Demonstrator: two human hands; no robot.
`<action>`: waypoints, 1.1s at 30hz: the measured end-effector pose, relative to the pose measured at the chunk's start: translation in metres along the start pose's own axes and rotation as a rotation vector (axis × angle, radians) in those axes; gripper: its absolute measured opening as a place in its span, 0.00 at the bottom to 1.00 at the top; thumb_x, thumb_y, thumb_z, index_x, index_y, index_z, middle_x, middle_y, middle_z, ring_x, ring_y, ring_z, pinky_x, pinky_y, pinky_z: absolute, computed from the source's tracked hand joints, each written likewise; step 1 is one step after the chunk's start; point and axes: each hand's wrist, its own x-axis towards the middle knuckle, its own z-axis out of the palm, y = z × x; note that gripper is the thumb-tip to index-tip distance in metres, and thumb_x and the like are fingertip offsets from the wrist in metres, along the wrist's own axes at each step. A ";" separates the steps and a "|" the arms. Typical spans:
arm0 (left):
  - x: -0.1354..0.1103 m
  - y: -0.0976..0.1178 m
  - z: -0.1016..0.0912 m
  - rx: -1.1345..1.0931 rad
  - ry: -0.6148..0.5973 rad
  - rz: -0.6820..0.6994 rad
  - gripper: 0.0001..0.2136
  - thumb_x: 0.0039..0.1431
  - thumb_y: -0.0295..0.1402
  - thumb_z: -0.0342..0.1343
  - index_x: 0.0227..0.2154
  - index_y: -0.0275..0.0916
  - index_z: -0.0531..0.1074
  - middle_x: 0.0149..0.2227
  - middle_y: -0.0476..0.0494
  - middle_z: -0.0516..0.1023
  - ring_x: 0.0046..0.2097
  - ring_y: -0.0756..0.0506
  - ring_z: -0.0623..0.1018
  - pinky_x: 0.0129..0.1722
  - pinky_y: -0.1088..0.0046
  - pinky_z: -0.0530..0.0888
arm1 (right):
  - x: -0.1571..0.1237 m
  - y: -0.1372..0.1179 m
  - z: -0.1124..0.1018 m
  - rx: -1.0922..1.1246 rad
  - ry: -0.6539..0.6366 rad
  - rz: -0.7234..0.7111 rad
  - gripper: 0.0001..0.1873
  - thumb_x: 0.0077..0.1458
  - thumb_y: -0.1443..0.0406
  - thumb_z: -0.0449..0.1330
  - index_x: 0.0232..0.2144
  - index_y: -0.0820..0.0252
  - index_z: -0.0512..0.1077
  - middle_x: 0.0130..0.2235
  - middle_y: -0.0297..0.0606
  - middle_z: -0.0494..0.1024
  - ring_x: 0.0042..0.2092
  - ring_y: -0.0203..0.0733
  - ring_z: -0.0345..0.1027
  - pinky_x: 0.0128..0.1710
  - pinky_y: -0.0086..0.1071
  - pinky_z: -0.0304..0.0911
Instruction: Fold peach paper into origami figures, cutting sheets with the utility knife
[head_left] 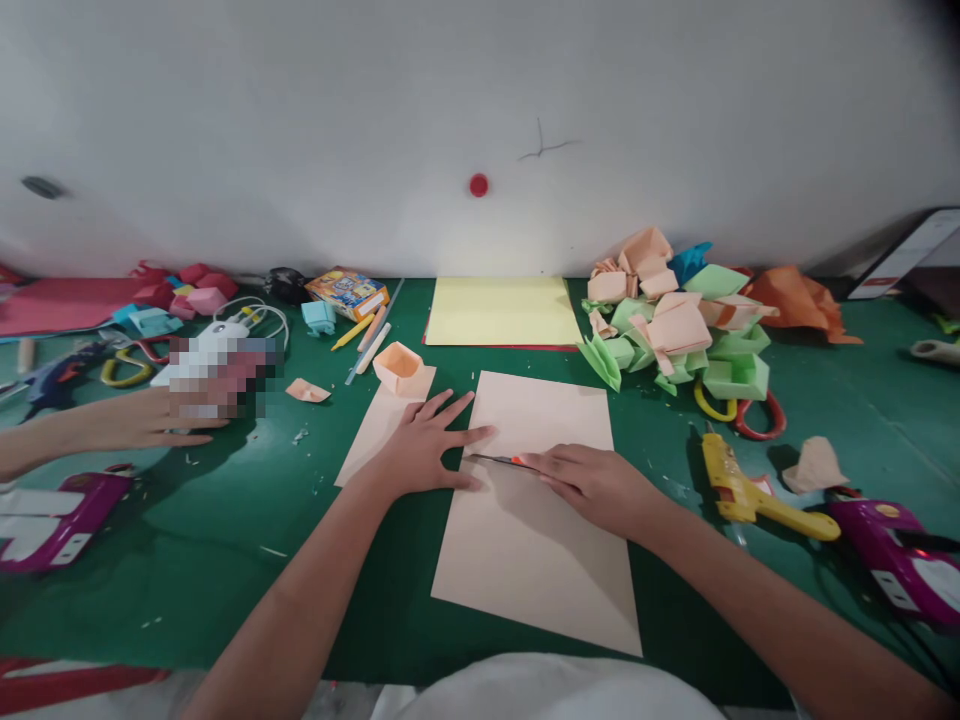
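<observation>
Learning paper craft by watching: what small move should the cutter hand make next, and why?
Probably draw the thin orange-handled cutter rightward across the large peach paper sheet: the right hand grips it, its tip lies near the left hand, which pins the sheet flat.

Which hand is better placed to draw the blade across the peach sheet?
Probably right. The right hand grips the cutter, its tip on the peach sheet; the left hand lies flat, fingers pinning the sheet's left edge.
</observation>
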 end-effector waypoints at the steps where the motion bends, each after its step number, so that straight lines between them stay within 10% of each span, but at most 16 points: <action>1: 0.000 0.001 0.001 0.005 0.011 0.009 0.36 0.53 0.67 0.55 0.65 0.71 0.58 0.75 0.54 0.41 0.73 0.28 0.47 0.67 0.41 0.49 | 0.000 0.000 0.000 -0.001 -0.003 0.003 0.22 0.72 0.63 0.46 0.64 0.50 0.67 0.50 0.40 0.81 0.50 0.43 0.76 0.45 0.37 0.74; 7: 0.002 0.005 0.010 0.062 0.105 0.070 0.23 0.64 0.58 0.52 0.62 0.73 0.62 0.75 0.57 0.36 0.73 0.28 0.47 0.66 0.41 0.51 | 0.001 0.000 0.000 0.001 -0.004 0.001 0.22 0.72 0.63 0.47 0.64 0.52 0.67 0.50 0.40 0.81 0.49 0.44 0.76 0.47 0.39 0.74; 33: 0.006 0.002 0.013 0.024 0.088 0.008 0.27 0.57 0.61 0.57 0.60 0.75 0.64 0.75 0.58 0.42 0.74 0.29 0.45 0.66 0.41 0.48 | -0.003 0.002 -0.001 0.005 0.005 0.019 0.22 0.72 0.63 0.47 0.64 0.49 0.67 0.50 0.39 0.81 0.50 0.43 0.76 0.45 0.36 0.74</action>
